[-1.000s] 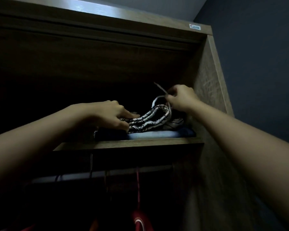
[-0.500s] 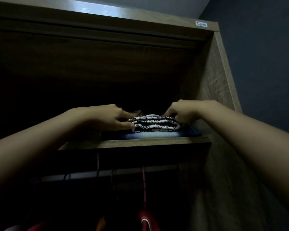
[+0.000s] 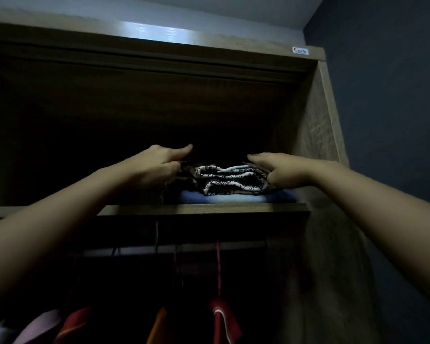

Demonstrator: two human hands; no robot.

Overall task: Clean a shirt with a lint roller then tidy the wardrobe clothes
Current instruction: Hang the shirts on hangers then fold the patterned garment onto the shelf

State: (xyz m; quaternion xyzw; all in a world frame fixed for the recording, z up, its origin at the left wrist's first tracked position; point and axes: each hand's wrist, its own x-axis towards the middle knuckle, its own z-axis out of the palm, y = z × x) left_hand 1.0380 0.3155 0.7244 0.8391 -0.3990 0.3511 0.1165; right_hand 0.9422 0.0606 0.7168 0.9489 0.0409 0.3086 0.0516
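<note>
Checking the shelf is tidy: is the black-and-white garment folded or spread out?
Folded: the patterned garment lies as a compact layered bundle on the blue garment.

Dim, cool light reaches the brown wood-grain wardrobe from the front, leaving its deep upper compartment almost black. A pale bluish glare streaks the wardrobe's top board, the brightest patch in view. The folded black-and-white patterned garment and the person's two bare forearms catch soft, even light. Below, red and orange hanging clothes sink into shadow. Wide-angle distortion tilts the wardrobe's right side panel inward; detail is soft and grainy throughout.
</note>
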